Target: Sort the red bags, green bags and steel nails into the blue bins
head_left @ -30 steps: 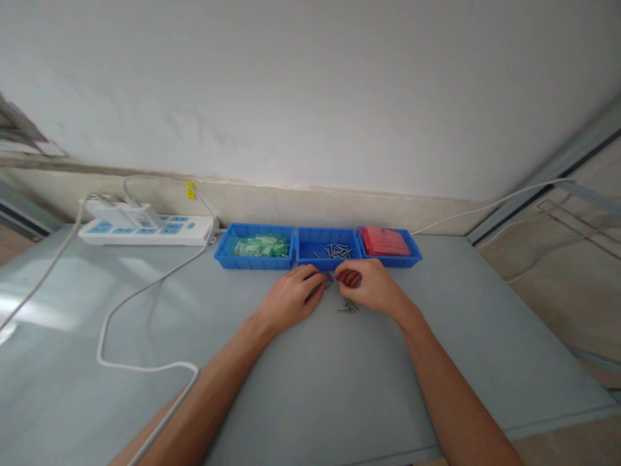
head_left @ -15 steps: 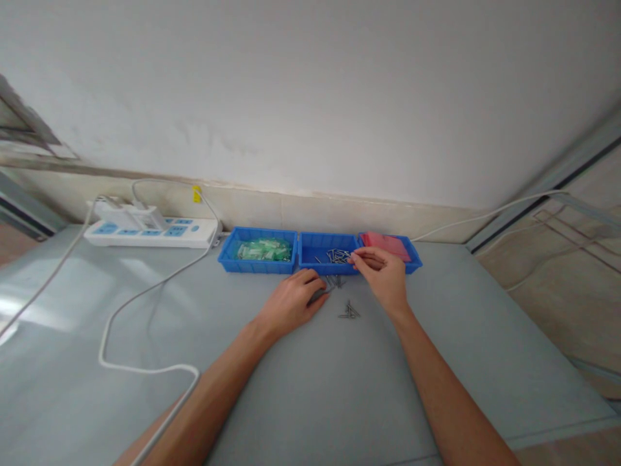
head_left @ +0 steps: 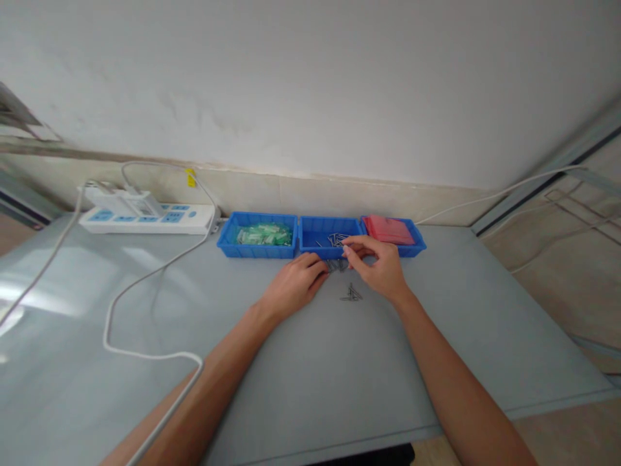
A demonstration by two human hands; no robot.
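Observation:
My left hand (head_left: 297, 283) rests on the table in front of the middle blue bin (head_left: 317, 249), its fingers curled and pressed together; whatever they may hold is hidden. Beside its fingertips, several small metal screws (head_left: 337, 265) lie along the bin's front wall. My right hand (head_left: 381, 264) hovers at the front right corner of that bin, thumb and fingertips brought together in a pinch. What is between them is too small to make out. Loose screws (head_left: 334, 239) lie inside the middle bin. A separate small pile of screws (head_left: 352, 294) sits on the table between my hands.
The left blue bin (head_left: 257, 253) holds green-tinted clear packets (head_left: 264, 234). Red packets (head_left: 389, 230) fill the right blue bin (head_left: 418, 244). At the left stands a white power strip (head_left: 187, 224) with plugged-in chargers. A white cable (head_left: 140, 355) crosses the table and passes over my left forearm.
My right hand has moved slightly left and toward me, from over the middle bin to its front edge. My left fingers have closed more tightly. The camera view has tilted down a little.

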